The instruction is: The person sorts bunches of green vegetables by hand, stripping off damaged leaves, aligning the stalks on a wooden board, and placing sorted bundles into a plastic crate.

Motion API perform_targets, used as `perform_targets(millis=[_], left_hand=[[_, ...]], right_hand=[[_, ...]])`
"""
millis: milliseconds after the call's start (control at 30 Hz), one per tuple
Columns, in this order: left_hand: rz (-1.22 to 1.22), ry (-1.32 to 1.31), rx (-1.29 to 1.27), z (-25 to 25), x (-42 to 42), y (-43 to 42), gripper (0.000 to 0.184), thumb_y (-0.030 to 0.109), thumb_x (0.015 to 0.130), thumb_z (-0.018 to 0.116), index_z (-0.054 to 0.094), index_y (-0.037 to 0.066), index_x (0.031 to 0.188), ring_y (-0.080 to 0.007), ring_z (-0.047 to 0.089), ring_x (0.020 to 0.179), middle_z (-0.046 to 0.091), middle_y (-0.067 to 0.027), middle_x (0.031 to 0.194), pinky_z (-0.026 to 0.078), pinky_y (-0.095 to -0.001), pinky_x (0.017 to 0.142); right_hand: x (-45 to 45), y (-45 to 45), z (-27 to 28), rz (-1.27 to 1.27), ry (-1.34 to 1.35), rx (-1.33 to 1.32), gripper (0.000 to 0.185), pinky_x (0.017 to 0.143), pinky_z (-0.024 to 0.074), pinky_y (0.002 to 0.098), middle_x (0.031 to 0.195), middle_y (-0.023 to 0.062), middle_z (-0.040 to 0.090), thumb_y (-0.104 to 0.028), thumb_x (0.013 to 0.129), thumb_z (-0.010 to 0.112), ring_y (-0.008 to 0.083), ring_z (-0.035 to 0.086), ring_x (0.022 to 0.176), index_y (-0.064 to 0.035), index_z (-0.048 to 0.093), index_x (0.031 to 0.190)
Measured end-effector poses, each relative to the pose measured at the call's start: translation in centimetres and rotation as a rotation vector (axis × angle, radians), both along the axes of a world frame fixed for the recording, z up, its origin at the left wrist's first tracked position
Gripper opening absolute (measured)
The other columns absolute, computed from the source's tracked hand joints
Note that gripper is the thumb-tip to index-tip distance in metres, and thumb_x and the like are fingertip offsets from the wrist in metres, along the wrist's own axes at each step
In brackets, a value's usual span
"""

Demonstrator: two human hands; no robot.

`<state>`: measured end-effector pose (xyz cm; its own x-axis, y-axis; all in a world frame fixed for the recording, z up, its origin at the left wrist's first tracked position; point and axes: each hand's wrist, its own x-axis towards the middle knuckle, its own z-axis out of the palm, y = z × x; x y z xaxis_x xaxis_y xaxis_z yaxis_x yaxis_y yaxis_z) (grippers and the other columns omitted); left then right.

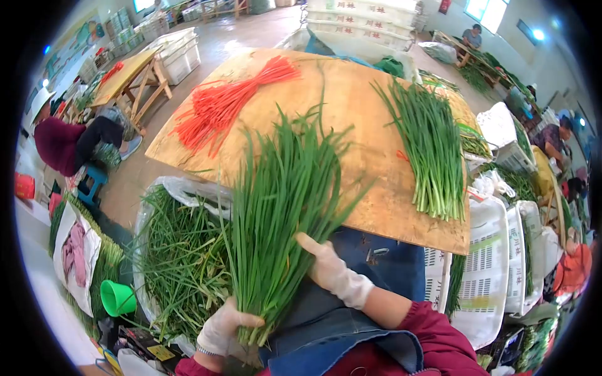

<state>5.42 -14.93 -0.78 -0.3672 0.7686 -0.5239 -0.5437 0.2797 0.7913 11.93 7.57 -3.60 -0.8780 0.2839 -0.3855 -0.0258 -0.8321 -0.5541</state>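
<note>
"Across the near edge of the wooden tabletop [376, 150], held before the body: what?"

"One large bunch of green leaves [276, 207], stood nearly upright, tilted a little to the right, with tips over the board and stem ends down beside the blue apron [338, 344]."

"Held how?"

"By the left hand [229, 323], gloved in white, clenched round the pale stem ends, with the thumb laid across the front."

"And with the right hand [335, 266]?"

"White-gloved too, set against the right flank of the bunch, thumb touching the leaves. Cannot tell how far closed, with fingers mostly hidden."

"Elsewhere on the board?"

"To the far left, fanned out, thin red strips [219, 113]. To the right, well apart from the held bunch, another green bundle [433, 150], laid with pale ends toward the near edge. Just beside that bundle, a small red strip [402, 155]."

"Lower left?"

"Loose leaves [182, 263] heaped inside a pale plastic liner [188, 188]. Farther left, a green tub [118, 297], tilted, near a pink cloth [75, 254]."

"To the right, past the board?"

"White crates [486, 269]."

"Any company?"

"Off to the left, one person in maroon [59, 147], seated on a blue stool [94, 178]."
</note>
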Motion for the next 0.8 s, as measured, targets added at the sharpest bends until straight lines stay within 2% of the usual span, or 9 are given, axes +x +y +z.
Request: perform_targets(millis=[133,267,367,467,533,633,667,733,800], left_hand=[[0.005,0.084,-0.007,2.5,0.3,1.6,0.062,0.012,0.063,0.074,0.050,-0.004,0.117,-0.0186,0.057,0.093,0.061,-0.0088,0.104,0.042,-0.0282,0.085],[0.248,0.114,0.134,7.3,-1.3,5.8,0.047,0.007,0.063,0.068,0.057,-0.004,0.108,-0.0186,0.060,0.085,0.063,-0.0097,0.097,0.047,-0.0288,0.077],[0.383,0.386,0.307,11.7,-3.2,9.8,0.045,0.010,0.064,0.067,0.057,-0.004,0.105,-0.0176,0.061,0.075,0.063,-0.0081,0.089,0.050,-0.0277,0.066],[0.280,0.710,0.516,15.0,-6.8,12.7,0.049,0.018,0.073,0.071,0.051,-0.002,0.113,-0.0186,0.060,0.084,0.060,-0.0080,0.099,0.049,-0.0274,0.073],[0.300,0.767,0.624,17.4,-8.6,14.9,0.048,0.015,0.076,0.068,0.049,-0.003,0.116,-0.0182,0.059,0.091,0.058,-0.0089,0.106,0.048,-0.0290,0.081],[0.277,0.737,0.773,20.5,-9.5,18.4,0.038,0.004,0.078,0.060,0.051,-0.003,0.114,-0.0191,0.063,0.083,0.061,-0.0102,0.100,0.052,-0.0293,0.072],[0.236,0.722,0.746,20.7,-10.6,19.1,0.037,0.003,0.077,0.061,0.052,-0.003,0.113,-0.0185,0.063,0.083,0.062,-0.0097,0.099,0.052,-0.0292,0.072],[0.304,0.698,0.807,20.9,-11.0,21.0,0.035,0.000,0.077,0.061,0.054,-0.001,0.111,-0.0170,0.062,0.084,0.062,-0.0077,0.097,0.051,-0.0273,0.073],[0.261,0.739,0.820,20.4,-12.5,22.2,0.034,0.000,0.076,0.062,0.056,-0.001,0.109,-0.0154,0.061,0.084,0.062,-0.0068,0.097,0.049,-0.0262,0.075]], right_hand=[[-2.4,-0.9,1.7,-0.063,-0.038,-0.027,0.031,0.077,0.0512,0.0345,0.098,0.0102,0.063,-0.013,0.082,0.063,0.0206,0.062,0.084,0.0022,0.056,0.108],[-3.4,-0.6,8.1,0.041,0.269,-0.080,0.029,0.074,0.0518,0.0325,0.098,0.0108,0.062,-0.008,0.082,0.062,0.0207,0.062,0.084,0.0024,0.056,0.108],[-5.2,0.7,13.7,0.013,0.517,0.180,0.026,0.069,0.0499,0.0294,0.094,0.0085,0.062,-0.007,0.080,0.060,0.0163,0.060,0.080,0.0025,0.058,0.105],[-6.4,3.5,20.0,-0.135,0.667,0.544,0.025,0.066,0.0488,0.0286,0.088,0.0091,0.063,-0.007,0.077,0.059,0.0156,0.061,0.076,0.0040,0.059,0.100],[-8.0,5.4,22.9,-0.224,0.704,0.745,0.026,0.067,0.0491,0.0285,0.086,0.0090,0.064,-0.007,0.075,0.061,0.0160,0.061,0.076,0.0047,0.060,0.098],[-10.0,7.7,25.6,-0.303,0.849,0.824,0.028,0.067,0.0501,0.0265,0.084,0.0096,0.065,-0.007,0.069,0.067,0.0151,0.060,0.077,0.0059,0.061,0.094],[-9.0,8.3,26.6,-0.244,0.681,0.963,0.023,0.068,0.0503,0.0253,0.085,0.0096,0.065,-0.006,0.072,0.066,0.0133,0.061,0.077,0.0056,0.063,0.092],[-11.9,11.0,24.7,-0.407,0.766,1.426,0.017,0.070,0.0506,0.0243,0.088,0.0072,0.066,-0.006,0.078,0.061,0.0114,0.062,0.076,0.0047,0.064,0.091],[-11.4,12.0,25.0,-0.175,0.562,1.088,0.025,0.074,0.0495,0.0254,0.091,0.0072,0.065,-0.010,0.078,0.064,0.0119,0.060,0.081,0.0039,0.062,0.098]])
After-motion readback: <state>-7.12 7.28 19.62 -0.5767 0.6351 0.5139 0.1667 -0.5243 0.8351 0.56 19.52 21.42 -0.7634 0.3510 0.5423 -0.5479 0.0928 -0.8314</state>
